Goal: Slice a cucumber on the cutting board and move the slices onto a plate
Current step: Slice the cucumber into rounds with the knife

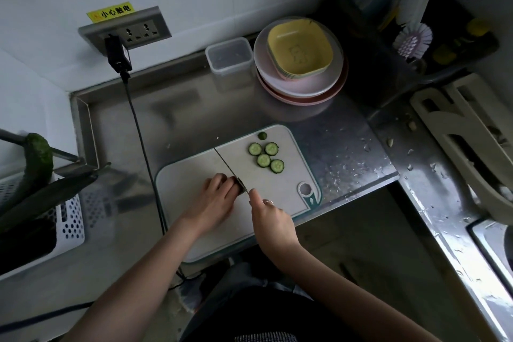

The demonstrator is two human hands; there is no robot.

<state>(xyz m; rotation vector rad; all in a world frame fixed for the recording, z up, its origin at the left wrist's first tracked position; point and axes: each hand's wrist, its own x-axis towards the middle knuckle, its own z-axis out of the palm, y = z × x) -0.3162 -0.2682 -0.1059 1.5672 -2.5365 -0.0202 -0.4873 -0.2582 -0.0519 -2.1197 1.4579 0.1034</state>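
A pale cutting board point(194, 175) lies on the steel counter. My left hand point(215, 197) presses a short cucumber piece point(239, 184) against the board; only its dark cut end shows past my fingers. My right hand point(270, 216) grips the handle of a knife point(226, 165), whose blade rests against that cut end and points away toward the board's far edge. Several round cucumber slices point(266, 157) lie on the board's far right part, with a small end stub point(262, 135) just beyond them. A stack of plates point(299, 83) with yellow bowls on top stands at the back.
A clear plastic container point(229, 56) sits left of the plates. A black cable point(141, 141) runs from a wall socket across the counter past the board's left edge. A white basket point(69, 219) with whole cucumbers point(39, 158) is at the left. A sink area point(488, 233) lies right.
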